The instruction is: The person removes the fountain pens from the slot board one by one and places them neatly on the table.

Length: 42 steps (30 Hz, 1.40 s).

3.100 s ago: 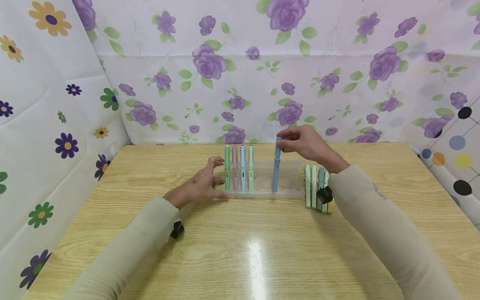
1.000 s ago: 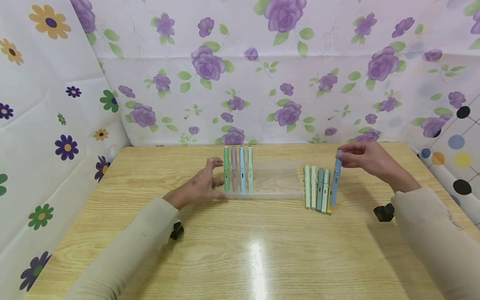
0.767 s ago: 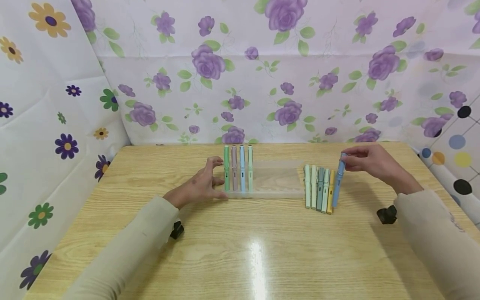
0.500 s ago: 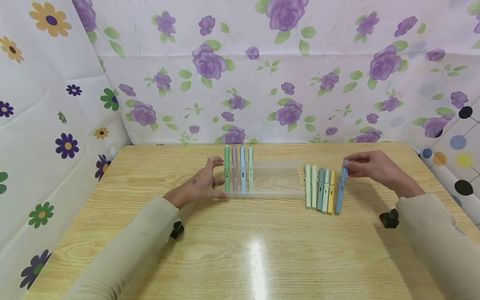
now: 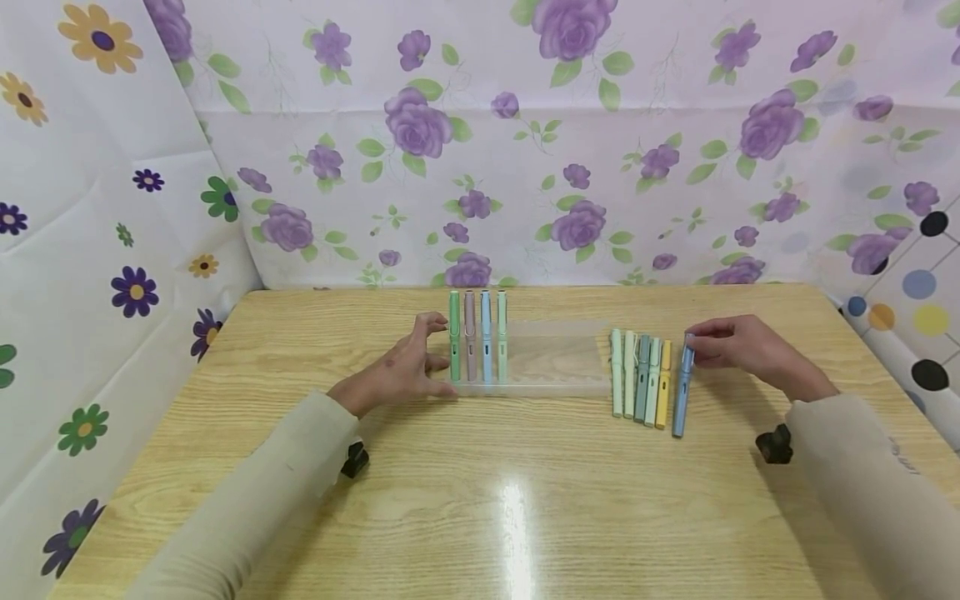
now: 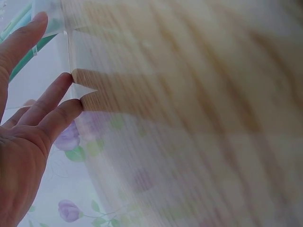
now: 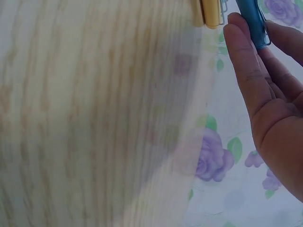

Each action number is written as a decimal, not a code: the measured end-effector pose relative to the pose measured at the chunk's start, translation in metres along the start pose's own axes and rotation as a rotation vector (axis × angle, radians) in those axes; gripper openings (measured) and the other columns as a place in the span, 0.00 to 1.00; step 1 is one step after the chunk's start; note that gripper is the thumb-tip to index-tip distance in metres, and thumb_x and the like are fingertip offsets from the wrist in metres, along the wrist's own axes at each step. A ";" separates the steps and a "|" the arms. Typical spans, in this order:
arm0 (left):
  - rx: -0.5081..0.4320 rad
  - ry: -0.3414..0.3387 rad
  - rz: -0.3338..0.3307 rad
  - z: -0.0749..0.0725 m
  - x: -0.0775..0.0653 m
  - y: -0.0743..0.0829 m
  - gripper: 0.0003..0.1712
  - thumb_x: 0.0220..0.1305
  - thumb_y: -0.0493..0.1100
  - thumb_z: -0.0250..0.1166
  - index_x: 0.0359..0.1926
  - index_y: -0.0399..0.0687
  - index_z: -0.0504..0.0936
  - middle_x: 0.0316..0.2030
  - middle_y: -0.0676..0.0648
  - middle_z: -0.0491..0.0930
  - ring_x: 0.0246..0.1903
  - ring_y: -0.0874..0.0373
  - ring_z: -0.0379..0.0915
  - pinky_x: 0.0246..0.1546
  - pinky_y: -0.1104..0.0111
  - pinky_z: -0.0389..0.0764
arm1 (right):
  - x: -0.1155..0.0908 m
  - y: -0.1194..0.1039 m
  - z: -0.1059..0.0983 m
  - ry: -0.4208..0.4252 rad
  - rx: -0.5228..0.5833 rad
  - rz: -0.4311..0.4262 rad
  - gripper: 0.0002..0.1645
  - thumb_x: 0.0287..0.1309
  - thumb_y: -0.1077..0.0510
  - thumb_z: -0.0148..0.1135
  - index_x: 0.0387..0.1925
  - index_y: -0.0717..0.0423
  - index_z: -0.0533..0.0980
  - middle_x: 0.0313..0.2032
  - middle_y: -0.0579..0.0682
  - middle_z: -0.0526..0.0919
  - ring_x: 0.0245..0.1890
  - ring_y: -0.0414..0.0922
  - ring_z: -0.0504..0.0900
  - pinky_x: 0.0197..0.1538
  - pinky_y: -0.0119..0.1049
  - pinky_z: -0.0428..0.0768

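Observation:
My right hand point(image 5: 742, 348) pinches the cap end of a blue pen point(image 5: 682, 392) between thumb and fingers. The pen's lower end points toward me, at the right of a row of capped pens. In the right wrist view the blue pen point(image 7: 253, 23) sits between thumb and fingers. My left hand point(image 5: 401, 367) holds the left end of a clear pen stand point(image 5: 558, 389), thumb at the front. In its left part stand a green pen point(image 5: 454, 342), a mauve pen point(image 5: 470, 342), a light blue pen point(image 5: 486, 342) and a pale green pen point(image 5: 502, 342).
Between the stand and the blue pen lie several pens side by side: pale green pens point(image 5: 617, 375), a grey-blue pen point(image 5: 642, 383) and a yellow pen point(image 5: 663, 387). All are on a wooden table point(image 5: 420, 517). A flowered cloth point(image 5: 345, 167) rises behind the table.
My right hand has carried the blue pen from the stand rightward past the pen row and lowered it toward the table. The yellow pen has come into full view. My left hand stays put.

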<state>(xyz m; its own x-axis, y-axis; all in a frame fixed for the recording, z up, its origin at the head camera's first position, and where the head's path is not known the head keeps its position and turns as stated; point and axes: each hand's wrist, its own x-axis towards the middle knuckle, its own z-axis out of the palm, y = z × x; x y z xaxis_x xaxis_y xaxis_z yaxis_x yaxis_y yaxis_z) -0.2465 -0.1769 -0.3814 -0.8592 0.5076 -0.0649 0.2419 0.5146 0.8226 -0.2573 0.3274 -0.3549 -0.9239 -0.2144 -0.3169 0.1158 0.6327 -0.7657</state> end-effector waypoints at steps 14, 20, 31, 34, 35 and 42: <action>0.011 0.009 -0.004 0.001 -0.001 0.002 0.55 0.55 0.37 0.77 0.69 0.53 0.45 0.75 0.41 0.47 0.60 0.43 0.74 0.56 0.52 0.77 | 0.011 0.005 0.006 -0.023 0.018 0.033 0.36 0.73 0.47 0.57 0.66 0.73 0.65 0.51 0.60 0.82 0.46 0.48 0.86 0.49 0.42 0.84; -0.007 0.008 0.010 0.001 0.000 0.002 0.55 0.54 0.36 0.78 0.68 0.51 0.45 0.75 0.39 0.47 0.60 0.42 0.74 0.57 0.52 0.77 | 0.017 0.007 0.008 -0.012 0.014 0.057 0.33 0.73 0.50 0.57 0.64 0.74 0.67 0.47 0.59 0.84 0.43 0.47 0.86 0.47 0.41 0.84; -0.002 0.011 0.005 0.001 0.000 0.002 0.55 0.55 0.36 0.77 0.68 0.52 0.45 0.75 0.40 0.47 0.60 0.42 0.74 0.55 0.53 0.78 | 0.020 0.002 0.012 -0.023 0.037 0.114 0.31 0.73 0.54 0.57 0.63 0.76 0.67 0.38 0.52 0.86 0.37 0.43 0.86 0.43 0.39 0.85; -0.002 0.009 0.003 0.001 0.000 0.001 0.55 0.54 0.36 0.78 0.68 0.52 0.45 0.75 0.40 0.47 0.60 0.43 0.74 0.56 0.52 0.77 | 0.022 0.003 0.012 -0.033 0.055 0.129 0.30 0.73 0.55 0.56 0.63 0.76 0.67 0.36 0.51 0.85 0.35 0.42 0.86 0.42 0.39 0.85; -0.001 0.009 0.003 0.001 0.000 0.000 0.55 0.54 0.36 0.78 0.69 0.53 0.45 0.75 0.40 0.47 0.60 0.43 0.75 0.56 0.52 0.77 | 0.022 0.003 0.012 -0.036 0.056 0.132 0.30 0.73 0.55 0.56 0.63 0.76 0.67 0.36 0.51 0.85 0.35 0.42 0.86 0.42 0.39 0.85; 0.002 0.008 -0.002 0.001 0.001 -0.002 0.56 0.53 0.37 0.78 0.69 0.53 0.45 0.75 0.40 0.47 0.59 0.44 0.75 0.57 0.51 0.76 | 0.022 0.003 0.011 -0.045 0.055 0.129 0.31 0.73 0.54 0.56 0.63 0.77 0.66 0.37 0.52 0.85 0.35 0.43 0.86 0.42 0.39 0.85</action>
<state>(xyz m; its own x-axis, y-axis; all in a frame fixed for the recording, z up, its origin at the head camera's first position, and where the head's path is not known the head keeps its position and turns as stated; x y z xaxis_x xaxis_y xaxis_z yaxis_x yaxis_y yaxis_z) -0.2475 -0.1761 -0.3834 -0.8631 0.5012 -0.0620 0.2410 0.5165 0.8217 -0.2737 0.3164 -0.3702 -0.8829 -0.1679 -0.4385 0.2535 0.6155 -0.7462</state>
